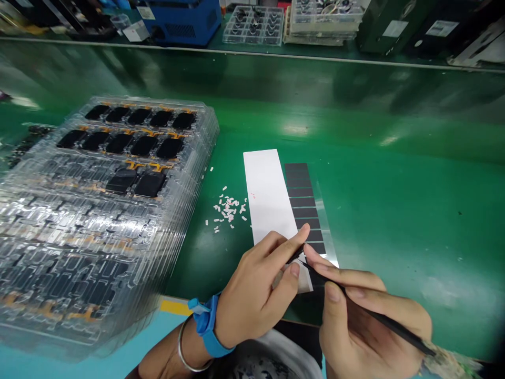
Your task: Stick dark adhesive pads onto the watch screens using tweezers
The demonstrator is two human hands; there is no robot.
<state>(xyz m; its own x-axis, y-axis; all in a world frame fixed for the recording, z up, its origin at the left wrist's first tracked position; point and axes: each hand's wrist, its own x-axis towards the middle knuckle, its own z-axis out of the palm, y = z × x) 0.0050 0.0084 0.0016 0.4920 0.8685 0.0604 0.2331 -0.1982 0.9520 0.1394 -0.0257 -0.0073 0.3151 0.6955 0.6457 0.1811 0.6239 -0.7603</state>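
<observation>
My left hand (256, 289) pinches a small black part (295, 256) between thumb and fingers; most of it is hidden, so its kind is unclear. In my right hand (366, 316) is a pair of black tweezers (394, 326), held like a pen, with the tip at the small part. Both hands are over the lower end of a white paper strip (268, 184). Beside that strip lies a clear sheet (330, 247) bearing a column of black rectangular stickers (303, 202). Tiny whitish pieces (229, 208) are scattered left of the paper.
A tall stack of clear plastic trays (189, 210) stands on the left, its top one holding several black display modules (144, 146) with orange flex cables. Across the back, a shelf (252, 51) carries a blue machine (185, 23) and compartment boxes (254, 23). The bench (394, 210) is green.
</observation>
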